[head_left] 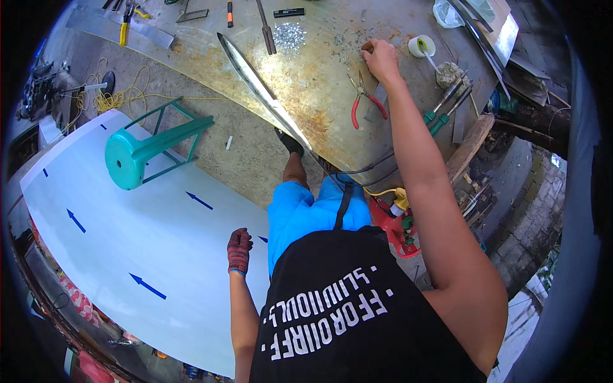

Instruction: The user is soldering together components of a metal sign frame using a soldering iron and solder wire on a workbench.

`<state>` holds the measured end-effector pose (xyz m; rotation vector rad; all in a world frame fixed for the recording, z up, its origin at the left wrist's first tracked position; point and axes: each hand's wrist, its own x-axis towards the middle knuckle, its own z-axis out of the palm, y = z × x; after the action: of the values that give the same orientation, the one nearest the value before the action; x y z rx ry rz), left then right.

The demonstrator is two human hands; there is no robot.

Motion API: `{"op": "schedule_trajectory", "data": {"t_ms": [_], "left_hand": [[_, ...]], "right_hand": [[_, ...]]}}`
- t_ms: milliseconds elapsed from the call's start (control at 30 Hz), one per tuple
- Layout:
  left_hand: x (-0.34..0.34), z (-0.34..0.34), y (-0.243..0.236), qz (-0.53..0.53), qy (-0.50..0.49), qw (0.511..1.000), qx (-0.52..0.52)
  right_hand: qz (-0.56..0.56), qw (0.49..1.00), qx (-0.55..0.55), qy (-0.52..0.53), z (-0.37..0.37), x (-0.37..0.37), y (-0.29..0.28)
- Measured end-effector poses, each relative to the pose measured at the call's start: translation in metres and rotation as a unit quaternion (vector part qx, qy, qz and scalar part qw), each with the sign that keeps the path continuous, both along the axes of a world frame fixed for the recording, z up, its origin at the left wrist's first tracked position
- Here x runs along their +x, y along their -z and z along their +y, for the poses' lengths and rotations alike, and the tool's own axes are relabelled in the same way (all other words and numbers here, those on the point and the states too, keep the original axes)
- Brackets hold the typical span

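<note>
My right hand (381,59), bare, reaches out onto the rusty metal table (303,76). Its fingers are pinched together near scattered small metal bits (345,52); whatever lies between them is hidden. Just right of it stands a white cup (421,46) with a stick in it. Red-handled pliers (361,102) lie slightly open below the hand. Held low at my left side, my left hand (239,251) wears a red and black glove and is curled into a fist with nothing visible in it. Along the table's near edge lies a long curved metal strip (268,101).
A green stool (131,158) stands at left by a large white sheet with blue arrows (172,255). Green-handled tools (440,118) lie right of my arm. Small silver pieces (288,37) are heaped beside a metal rod (265,29). Yellow cord (112,100) coils on the floor.
</note>
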<state>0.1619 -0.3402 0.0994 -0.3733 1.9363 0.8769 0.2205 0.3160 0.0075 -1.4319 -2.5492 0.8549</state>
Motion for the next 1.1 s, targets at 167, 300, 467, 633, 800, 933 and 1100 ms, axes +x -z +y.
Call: {"op": "schedule_trajectory", "data": {"t_ms": [167,300,467,633,800,933,1100], "left_hand": [[0.001,0.005,-0.001,0.005,-0.004,1.000,0.002],[-0.003,0.010,-0.003,0.008,0.000,1.000,0.000],[-0.001,-0.004,0.003,0.017,0.019,1.000,0.006],[0.001,-0.002,0.003,0.010,0.008,1.000,0.007],[-0.001,-0.001,0.002,0.017,0.019,0.999,0.020],[-0.003,-0.003,0.002,0.013,0.020,1.000,0.013],[-0.003,-0.002,0.002,0.013,0.020,1.000,0.000]], "right_hand": [[-0.032,0.999,0.024,0.007,-0.007,-0.007,-0.004],[-0.045,0.998,0.042,0.030,-0.009,-0.008,-0.006],[-0.067,0.997,0.029,0.038,-0.010,-0.012,-0.009],[-0.072,0.997,0.006,0.043,-0.009,-0.013,-0.011],[-0.015,0.997,0.013,0.075,-0.007,-0.009,-0.006],[0.003,0.997,0.001,0.079,-0.005,-0.007,-0.005],[0.015,0.996,-0.036,0.074,-0.004,-0.008,-0.006]]}}
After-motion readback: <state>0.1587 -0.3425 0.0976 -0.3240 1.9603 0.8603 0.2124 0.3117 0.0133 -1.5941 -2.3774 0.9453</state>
